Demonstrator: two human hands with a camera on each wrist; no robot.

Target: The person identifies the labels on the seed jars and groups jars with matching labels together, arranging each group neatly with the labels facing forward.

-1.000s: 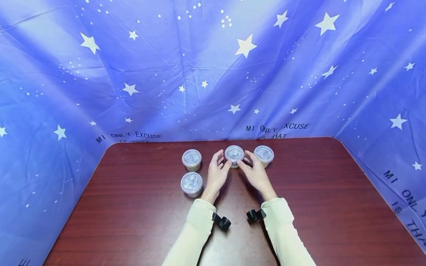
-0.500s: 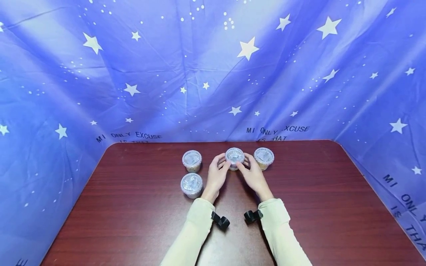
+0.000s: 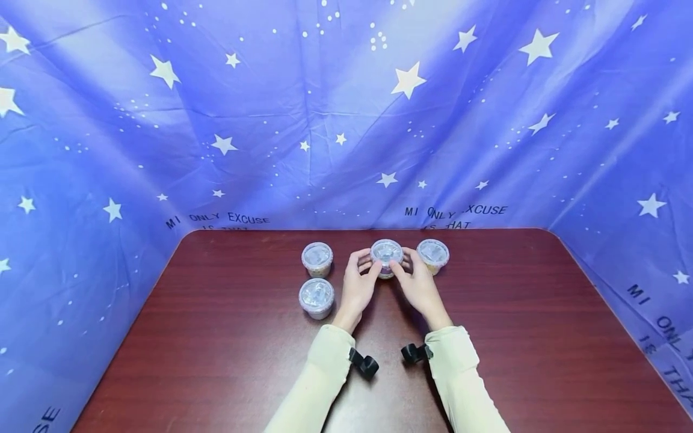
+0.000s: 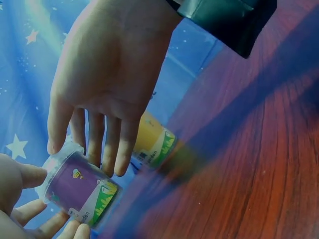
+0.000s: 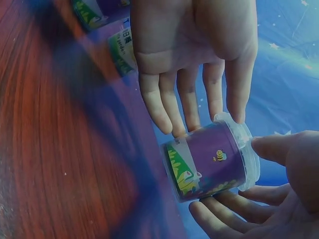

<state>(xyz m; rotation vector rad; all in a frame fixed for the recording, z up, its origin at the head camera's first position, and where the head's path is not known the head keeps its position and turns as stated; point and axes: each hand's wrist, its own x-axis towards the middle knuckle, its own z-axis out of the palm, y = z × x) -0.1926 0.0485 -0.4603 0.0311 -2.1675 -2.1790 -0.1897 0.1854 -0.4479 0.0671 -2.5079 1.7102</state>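
Observation:
A small lidded plastic tub [image 3: 387, 250] stands near the table's back edge. The wrist views show its purple label, with a bee and green grass, on the tub [image 4: 75, 184]. My left hand [image 3: 358, 287] holds it from the left, and my right hand [image 3: 421, 288] from the right. Both thumbs press at the lid's front edge, with the other fingers along the sides. In the right wrist view, fingers of both hands touch the purple tub [image 5: 214, 159]. Just right of my right hand stands a yellow-labelled tub [image 3: 433, 254].
To the left, two more lidded tubs stand one in front of the other, a far tub [image 3: 317, 258] and a near tub [image 3: 316, 297]. The dark red wooden table [image 3: 227, 337] ends at a blue star-patterned curtain [image 3: 303, 120].
Both hands have closed in on the purple tub, their fingers now against its sides. The tub has shifted very slightly towards me. The other tubs stay where they were.

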